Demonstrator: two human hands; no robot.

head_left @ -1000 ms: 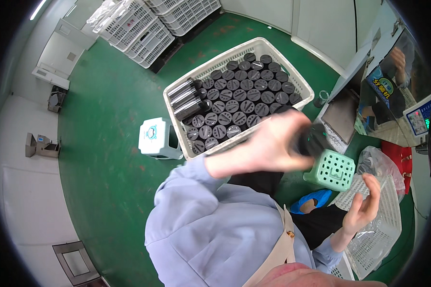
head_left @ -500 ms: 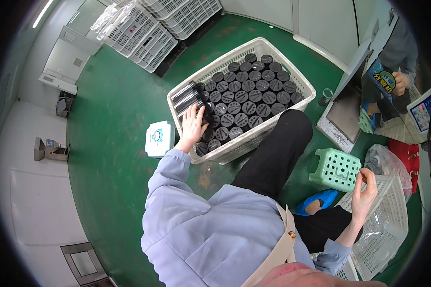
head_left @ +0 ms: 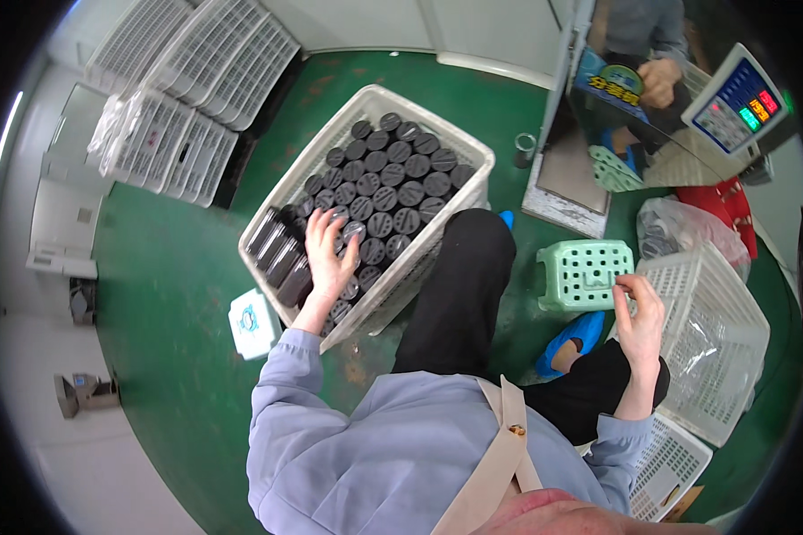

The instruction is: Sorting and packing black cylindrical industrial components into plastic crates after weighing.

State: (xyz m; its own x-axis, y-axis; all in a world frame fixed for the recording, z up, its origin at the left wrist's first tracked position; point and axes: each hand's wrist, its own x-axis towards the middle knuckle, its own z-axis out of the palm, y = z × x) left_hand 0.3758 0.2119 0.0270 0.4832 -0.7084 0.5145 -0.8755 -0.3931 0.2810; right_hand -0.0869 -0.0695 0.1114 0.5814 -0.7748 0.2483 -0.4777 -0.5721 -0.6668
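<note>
A white perforated crate [head_left: 252,234] in front of me holds many upright containers with round black slotted lids [head_left: 384,198]. At its left end several dark, shiny cylindrical containers [head_left: 277,257] lie on their sides. My left hand [head_left: 330,263] rests over the lids beside those lying containers, fingers spread, with nothing plainly gripped. Its palm side and whatever is under it are hidden. Out to the right, my right hand [head_left: 641,323] hangs with loosely bent fingers and holds nothing I can see. Its fingertips are close to the edge of a green perforated stool [head_left: 589,275].
A white stool [head_left: 254,325] stands left of the crate. Stacked white crates [head_left: 214,62] are at the far left. Right are a reflective machine with a lit display [head_left: 737,100], a clear cup [head_left: 525,147], a plastic bag [head_left: 687,232] and a white crate [head_left: 714,348].
My left hand has moved off the lying containers to the right, onto the upright lids. The view has turned, so the machine's lit display shows more fully. My right hand stays by the green stool.
</note>
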